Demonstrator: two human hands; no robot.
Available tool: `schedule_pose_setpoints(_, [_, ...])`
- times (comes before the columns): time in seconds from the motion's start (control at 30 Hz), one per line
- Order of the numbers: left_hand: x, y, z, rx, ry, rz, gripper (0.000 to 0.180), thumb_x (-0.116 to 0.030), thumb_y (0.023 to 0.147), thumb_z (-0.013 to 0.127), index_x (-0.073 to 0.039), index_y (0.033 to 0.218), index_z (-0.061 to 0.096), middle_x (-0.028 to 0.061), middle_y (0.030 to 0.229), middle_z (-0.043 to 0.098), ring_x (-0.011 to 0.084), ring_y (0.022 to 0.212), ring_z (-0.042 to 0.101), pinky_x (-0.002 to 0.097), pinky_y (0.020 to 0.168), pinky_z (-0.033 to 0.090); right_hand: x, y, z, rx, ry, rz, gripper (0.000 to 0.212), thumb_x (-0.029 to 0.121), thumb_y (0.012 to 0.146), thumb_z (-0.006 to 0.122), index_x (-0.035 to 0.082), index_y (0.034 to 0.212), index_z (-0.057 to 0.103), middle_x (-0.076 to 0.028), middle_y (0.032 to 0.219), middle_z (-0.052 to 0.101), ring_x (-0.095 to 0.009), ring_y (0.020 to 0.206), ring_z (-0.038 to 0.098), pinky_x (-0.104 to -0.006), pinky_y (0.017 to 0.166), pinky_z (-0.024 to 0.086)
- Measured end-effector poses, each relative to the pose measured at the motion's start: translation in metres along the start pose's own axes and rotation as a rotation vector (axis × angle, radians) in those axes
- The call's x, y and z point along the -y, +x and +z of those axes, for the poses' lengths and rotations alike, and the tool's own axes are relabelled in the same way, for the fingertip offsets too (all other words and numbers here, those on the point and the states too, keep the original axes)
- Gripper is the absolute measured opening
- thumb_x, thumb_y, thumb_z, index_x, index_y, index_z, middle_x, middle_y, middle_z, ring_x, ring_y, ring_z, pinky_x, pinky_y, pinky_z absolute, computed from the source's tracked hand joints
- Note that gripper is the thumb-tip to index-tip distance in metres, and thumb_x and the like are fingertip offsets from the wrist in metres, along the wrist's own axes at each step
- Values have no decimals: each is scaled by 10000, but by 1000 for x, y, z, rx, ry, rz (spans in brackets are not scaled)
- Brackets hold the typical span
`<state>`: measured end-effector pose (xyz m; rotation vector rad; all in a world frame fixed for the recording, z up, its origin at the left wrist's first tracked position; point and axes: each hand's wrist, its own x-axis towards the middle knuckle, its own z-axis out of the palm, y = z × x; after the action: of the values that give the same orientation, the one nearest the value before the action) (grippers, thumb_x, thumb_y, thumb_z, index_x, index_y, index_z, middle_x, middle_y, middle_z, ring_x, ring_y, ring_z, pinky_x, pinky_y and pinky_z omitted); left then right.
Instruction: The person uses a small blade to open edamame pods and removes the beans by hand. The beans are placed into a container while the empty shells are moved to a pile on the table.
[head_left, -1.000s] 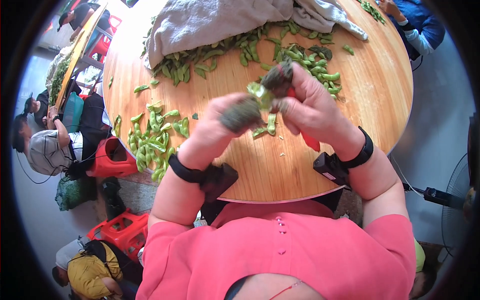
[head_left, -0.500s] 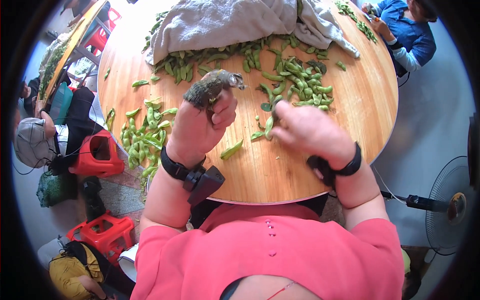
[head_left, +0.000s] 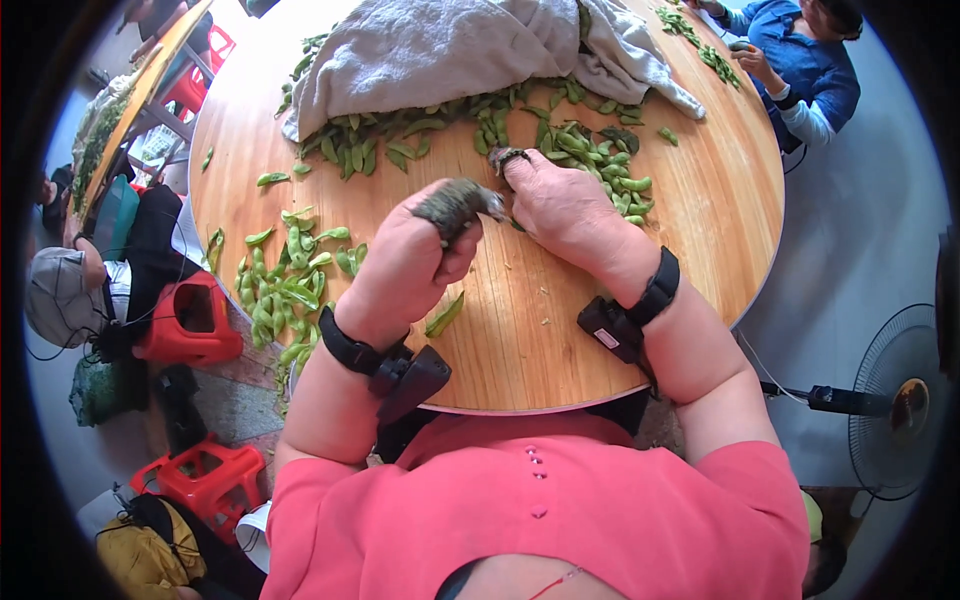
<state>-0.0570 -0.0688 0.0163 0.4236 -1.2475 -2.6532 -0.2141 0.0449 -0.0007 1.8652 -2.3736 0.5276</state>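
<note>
My left hand [head_left: 398,262] is curled closed above the middle of the round wooden table [head_left: 520,350]. A dark green, stained wrap [head_left: 452,208] with a ragged pale tip covers its thumb area; anything inside the fist is hidden. Close beside it, my right hand [head_left: 575,212] has its fingers pinched together, with a dark band at the fingertips. What they pinch cannot be made out. Green soybean pods [head_left: 628,190] are heaped just beyond the right hand. A single pod [head_left: 444,314] lies below the left hand.
A pale towel [head_left: 440,60] covers more pods at the far side. Another pod pile [head_left: 290,275] spreads at the table's left. Red stools [head_left: 190,320] stand left, a fan [head_left: 905,405] right. A person in blue [head_left: 815,70] handles pods at the far right.
My right hand has swung left and away from me, closing its fingers near the left hand. The left hand has shifted slightly right and lower. The view has moved a little.
</note>
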Motion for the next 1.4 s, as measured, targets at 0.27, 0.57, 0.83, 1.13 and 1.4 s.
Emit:
schedule_pose_setpoints(0.27, [30, 6, 9, -70, 524, 313, 214, -111, 865, 631, -23, 1052, 576, -46, 655, 491, 25, 589, 436, 204, 517, 370, -23, -9, -21, -18, 715, 188, 288, 26, 853, 583, 43, 1135, 525, 18, 765, 536, -39, 584, 447, -201, 503, 389])
schedule_pose_setpoints(0.57, [40, 10, 5, 27, 1133, 410, 209, -162, 876, 613, -38, 1043, 603, 0, 753, 562, 100, 638, 501, 252, 571, 416, -1, -16, -36, 44, 1041, 307, 139, 108, 880, 586, 36, 972, 511, -10, 695, 536, -48, 505, 455, -214, 443, 381])
schedule_pose_setpoints(0.83, [28, 3, 10, 113, 346, 78, 123, -115, 925, 529, -26, 1001, 565, -31, 897, 554, 75, 818, 487, 216, 751, 412, -8, -25, -52, 318, 1365, 430, 148, 144, 947, 401, 38, 940, 504, -14, 651, 538, -65, 398, 463, -201, 356, 369])
schedule_pose_setpoints(1.13, [27, 9, 8, 167, 775, 162, 139, -151, 939, 507, -43, 997, 571, -39, 813, 524, 56, 750, 453, 200, 668, 381, -10, -29, -54, 449, 1494, 324, 147, 61, 894, 349, 52, 947, 486, -1, 640, 510, -51, 404, 444, -188, 367, 358])
schedule_pose_setpoints(1.4, [30, 7, 1, 127, 1087, 283, 133, -102, 910, 532, -14, 1004, 566, -25, 821, 543, 88, 753, 484, 239, 669, 419, 2, -30, -51, 344, 1122, 352, 99, 50, 896, 366, 42, 944, 452, -20, 621, 501, -68, 405, 438, -224, 370, 371])
